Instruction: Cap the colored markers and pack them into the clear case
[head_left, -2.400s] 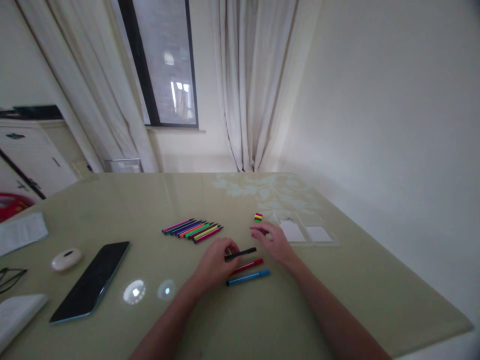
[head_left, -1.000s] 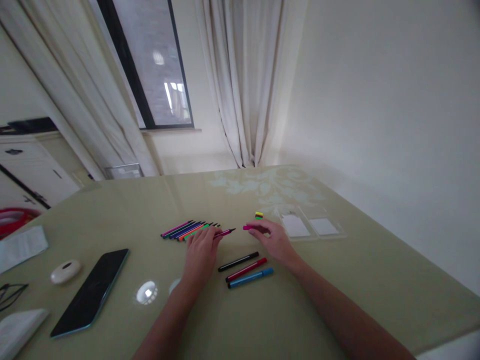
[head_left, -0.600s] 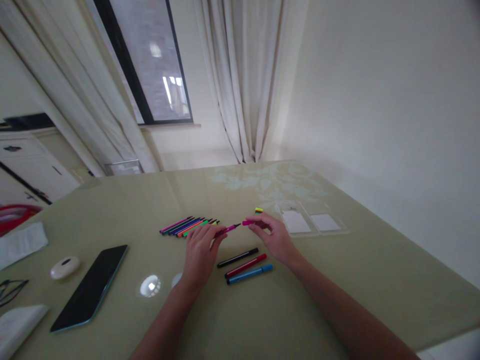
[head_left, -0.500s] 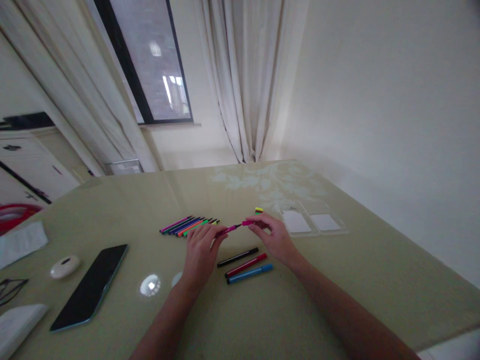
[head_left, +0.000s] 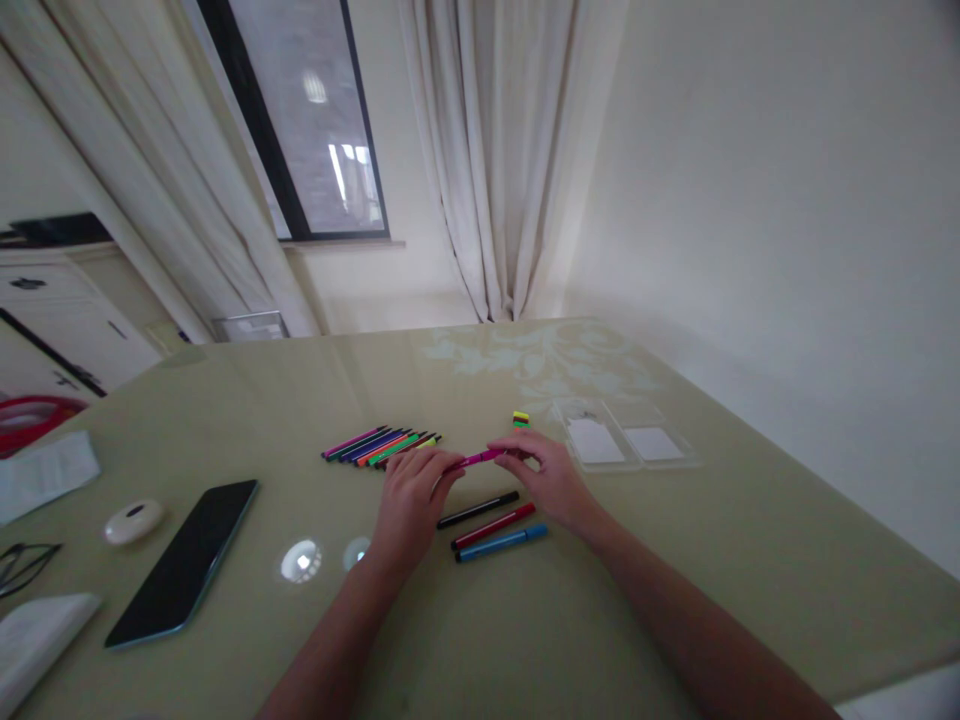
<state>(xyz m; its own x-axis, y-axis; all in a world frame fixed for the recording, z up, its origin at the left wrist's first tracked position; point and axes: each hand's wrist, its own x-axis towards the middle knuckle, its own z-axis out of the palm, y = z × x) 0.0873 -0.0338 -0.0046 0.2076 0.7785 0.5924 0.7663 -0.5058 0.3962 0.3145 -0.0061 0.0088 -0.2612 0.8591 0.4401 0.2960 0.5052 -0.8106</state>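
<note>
A magenta felt-tip pen (head_left: 478, 458) is held level above the table between my two hands. My left hand (head_left: 415, 490) pinches its barrel, and my right hand (head_left: 541, 470) pinches the capped end, cap and barrel now joined. Below the pen lie three capped pens side by side: a black pen (head_left: 478, 510), a red pen (head_left: 493, 527) and a blue pen (head_left: 501, 544). Behind my left hand a row of uncapped pens (head_left: 382, 446) in several colours lies slanted. Small coloured caps (head_left: 520, 418) sit just beyond my right hand, partly hidden by it.
An open clear plastic case (head_left: 634, 465) with white cards lies right of my right hand. On the left are a dark phone (head_left: 184, 562), a white oval case (head_left: 133, 522), glasses (head_left: 26, 568) and a white box (head_left: 45, 640). A wall borders the table's right side.
The gap between the magenta pen's tip and its cap has closed; my hands came together and the cap is on the pen. The view has shifted slightly.
</note>
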